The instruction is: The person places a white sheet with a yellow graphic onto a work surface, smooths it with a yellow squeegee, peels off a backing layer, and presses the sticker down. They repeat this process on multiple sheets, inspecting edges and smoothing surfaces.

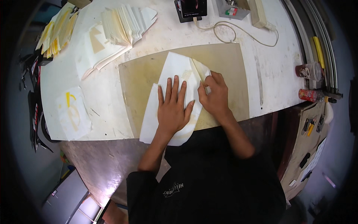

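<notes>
A white backing-like sheet (pixel 173 67) with faint yellowish marks lies at the front middle of the table, its lower end past the table's edge. Pressed flat on it, fingers spread, is my left hand (pixel 172 114). My right hand (pixel 215 95) is closed at the sheet's right side, thumb and index finger pinching a lifted, folded edge (pixel 198 66) that shows pale yellow. The fingertips partly hide what they grip. Under the sheet lies a yellowish, see-through mat (pixel 227 61).
A fanned stack of sheets (pixel 117 28) and yellow-edged sheets (pixel 59 31) lie at far left. Nearer is a sheet with yellow shapes (pixel 74 114). A phone on a stand (pixel 192 9), a cable (pixel 235 28) and a clear bin (pixel 233 9) stand behind. A cup (pixel 309 71) and bottle (pixel 311 95) are right.
</notes>
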A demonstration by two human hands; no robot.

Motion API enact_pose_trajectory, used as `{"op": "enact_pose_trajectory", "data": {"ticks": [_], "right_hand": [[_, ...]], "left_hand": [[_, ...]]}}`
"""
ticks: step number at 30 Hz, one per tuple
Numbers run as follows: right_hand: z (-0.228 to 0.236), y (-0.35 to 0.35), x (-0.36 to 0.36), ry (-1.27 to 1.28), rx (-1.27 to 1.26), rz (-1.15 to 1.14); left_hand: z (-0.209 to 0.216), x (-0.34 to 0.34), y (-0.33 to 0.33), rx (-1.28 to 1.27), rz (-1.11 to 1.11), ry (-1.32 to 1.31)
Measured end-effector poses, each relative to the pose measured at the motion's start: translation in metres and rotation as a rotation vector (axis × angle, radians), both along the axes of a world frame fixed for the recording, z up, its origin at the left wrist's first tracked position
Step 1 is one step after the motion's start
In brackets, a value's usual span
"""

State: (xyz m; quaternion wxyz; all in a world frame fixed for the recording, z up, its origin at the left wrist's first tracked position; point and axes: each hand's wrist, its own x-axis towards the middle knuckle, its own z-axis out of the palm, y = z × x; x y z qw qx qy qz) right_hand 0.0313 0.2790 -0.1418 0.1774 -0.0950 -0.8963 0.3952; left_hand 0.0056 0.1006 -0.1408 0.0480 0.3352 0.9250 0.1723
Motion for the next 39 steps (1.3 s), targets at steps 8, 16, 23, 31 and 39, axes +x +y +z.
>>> {"op": "enact_pose_trajectory", "data": {"ticks": [8,16,23,31,39], "right_hand": [[-0.007,-0.009,-0.011,0.152,0.405,0.049],[-0.008,0.056,-0.012,-0.082,0.409,-0.241],[0.018,0.084,0.022,0.158,-0.434,-0.233],[0.014,-0.002,0.049,0.128,0.192,0.049],[-0.008,0.021,0.022,0.091,0.382,-0.088]], "left_hand": [[-0.004,-0.005,0.002,0.018,0.008,0.003],[-0.005,-0.005,0.001,0.024,0.007,0.012],[-0.004,-0.005,0.002,0.046,0.015,0.002],[-0.003,-0.004,0.001,0.046,0.014,-0.003],[-0.004,-0.005,0.002,0.044,0.008,0.016]]}}
